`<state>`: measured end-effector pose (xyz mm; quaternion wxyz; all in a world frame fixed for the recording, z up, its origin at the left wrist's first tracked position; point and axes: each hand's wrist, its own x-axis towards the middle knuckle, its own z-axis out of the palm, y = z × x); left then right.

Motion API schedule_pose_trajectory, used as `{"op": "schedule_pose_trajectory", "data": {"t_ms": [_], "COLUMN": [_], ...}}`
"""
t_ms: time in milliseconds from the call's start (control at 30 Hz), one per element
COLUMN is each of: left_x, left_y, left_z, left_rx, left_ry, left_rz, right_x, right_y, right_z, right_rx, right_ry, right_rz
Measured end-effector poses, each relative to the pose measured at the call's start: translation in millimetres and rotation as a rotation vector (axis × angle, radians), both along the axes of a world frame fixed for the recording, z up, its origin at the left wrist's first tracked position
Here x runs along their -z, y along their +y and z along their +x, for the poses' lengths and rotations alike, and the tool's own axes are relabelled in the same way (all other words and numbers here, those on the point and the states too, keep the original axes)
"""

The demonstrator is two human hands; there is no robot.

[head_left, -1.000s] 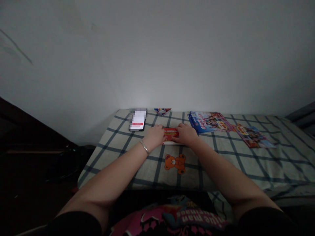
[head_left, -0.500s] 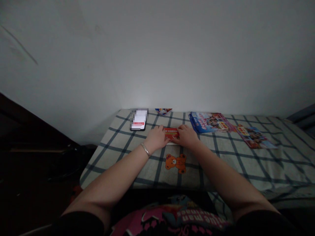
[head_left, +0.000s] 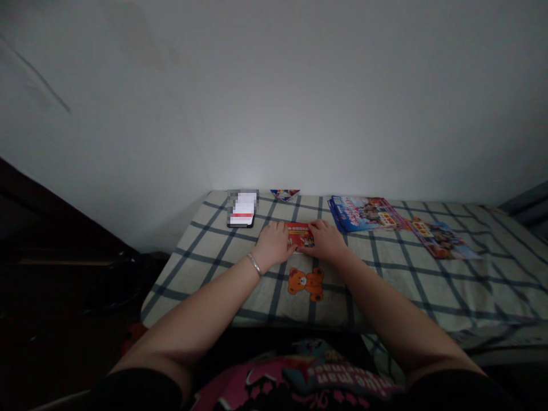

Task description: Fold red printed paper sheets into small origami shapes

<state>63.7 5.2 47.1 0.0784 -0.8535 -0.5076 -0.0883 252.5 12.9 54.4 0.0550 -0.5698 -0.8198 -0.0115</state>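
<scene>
the red paper (head_left: 301, 230) lies just beyond the bear picture (head_left: 305, 283). left hand (head_left: 274, 244) and right hand (head_left: 327, 241), fingers half-curled, rest on the paper's ends; whether they pinch it, i cannot tell. well left of the bear picture, what seems a dark bag (head_left: 115, 284) hides any contents.

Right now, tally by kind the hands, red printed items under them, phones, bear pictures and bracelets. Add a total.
Hands, left hand and right hand: 2
Red printed item: 1
Phone: 1
Bear picture: 1
Bracelet: 1
Total: 6
</scene>
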Motion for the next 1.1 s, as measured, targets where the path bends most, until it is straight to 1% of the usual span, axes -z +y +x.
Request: {"op": "schedule_pose_trajectory", "data": {"t_ms": [100,200,367,467,567,733,833,1000,1100], "left_x": [8.2,15.4,21.1,24.4,27.1,26.7,24.3,19.6,18.0], "left_y": [-3.2,-5.1,-4.9,-3.1,-0.6,0.3,-0.8,-1.0,0.4], "left_z": [-1.5,-4.1,-10.0,-13.1,-16.5,-24.7,-28.9,-32.9,-35.4], "left_rx": [-0.011,-0.012,0.039,0.05,0.061,0.078,0.096,0.087,0.111], "left_ry": [-0.045,-0.087,-0.156,-0.166,-0.155,-0.128,-0.122,-0.109,-0.106], "left_rz": [0.051,0.064,0.06,0.068,0.039,-0.015,-0.028,-0.08,-0.094], "right_x": [4.1,8.1,12.2,14.9,17.3,18.1,18.4,20.0,20.7], "right_y": [-2.0,-4.1,-4.7,-3.7,-2.4,-2.1,-2.8,-2.9,-2.1], "right_z": [1.6,3.2,5.8,8.6,12.3,17.6,19.9,22.2,23.9], "right_rx": [-0.003,-0.003,-0.016,-0.027,-0.032,-0.027,-0.004,0.019,0.022], "right_ry": [0.021,0.036,0.05,0.05,0.046,0.061,0.058,0.052,0.047], "right_rz": [0.022,0.038,0.055,0.06,0.053,0.027,0.006,-0.021,-0.023]}}
